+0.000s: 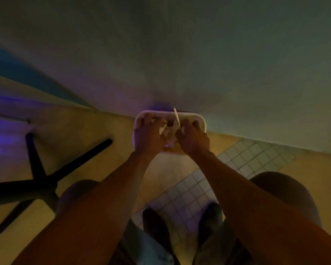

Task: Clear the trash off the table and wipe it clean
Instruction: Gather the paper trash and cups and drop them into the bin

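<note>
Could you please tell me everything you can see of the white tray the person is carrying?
The white tray is a shallow rectangle with rounded corners and a raised rim, plastic or foam by its look. It is held out in front of the person, above the floor near the wall. The left hand grips its left side and the right hand its right. Crumpled white paper lies in it, and a thin pale stick juts above the far rim. Dim light hides finer detail.

- The left hand [148, 134] is gripping the left side of a pale tray [201, 119], fingers curled over its rim.
- The right hand [192, 137] is gripping the right side, pinching a thin white stick [176, 116] among crumpled paper [169, 133].
- Both are hanging above the tiled floor [182, 194] beside a black table base [40, 176].
</note>
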Demonstrator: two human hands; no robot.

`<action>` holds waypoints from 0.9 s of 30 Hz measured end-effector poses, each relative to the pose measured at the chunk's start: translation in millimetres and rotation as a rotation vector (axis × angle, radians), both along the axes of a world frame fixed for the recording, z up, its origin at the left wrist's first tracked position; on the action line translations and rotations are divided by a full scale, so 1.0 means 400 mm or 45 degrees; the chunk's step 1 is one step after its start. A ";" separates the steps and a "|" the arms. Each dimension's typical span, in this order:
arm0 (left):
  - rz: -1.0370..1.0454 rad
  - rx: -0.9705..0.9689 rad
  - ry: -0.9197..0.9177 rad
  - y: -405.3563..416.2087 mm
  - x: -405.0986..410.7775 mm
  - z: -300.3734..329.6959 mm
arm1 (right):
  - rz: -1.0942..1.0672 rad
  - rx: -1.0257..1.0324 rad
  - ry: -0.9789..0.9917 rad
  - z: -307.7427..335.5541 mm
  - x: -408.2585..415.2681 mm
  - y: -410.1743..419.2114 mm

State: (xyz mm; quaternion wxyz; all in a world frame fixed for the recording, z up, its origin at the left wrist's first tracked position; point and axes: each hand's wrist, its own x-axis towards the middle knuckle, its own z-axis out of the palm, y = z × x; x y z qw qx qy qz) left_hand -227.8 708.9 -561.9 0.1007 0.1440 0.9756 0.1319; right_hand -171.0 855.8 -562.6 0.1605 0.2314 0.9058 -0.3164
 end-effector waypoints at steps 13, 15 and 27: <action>0.009 -0.160 -0.349 0.042 -0.028 -0.141 | 0.048 0.074 -0.113 -0.144 -0.042 -0.021; -0.031 -0.162 -0.267 0.026 -0.020 -0.128 | 0.055 0.081 -0.111 -0.133 -0.043 -0.018; -0.139 -0.055 -0.068 -0.039 0.030 -0.013 | 0.103 0.072 0.039 -0.008 -0.096 0.021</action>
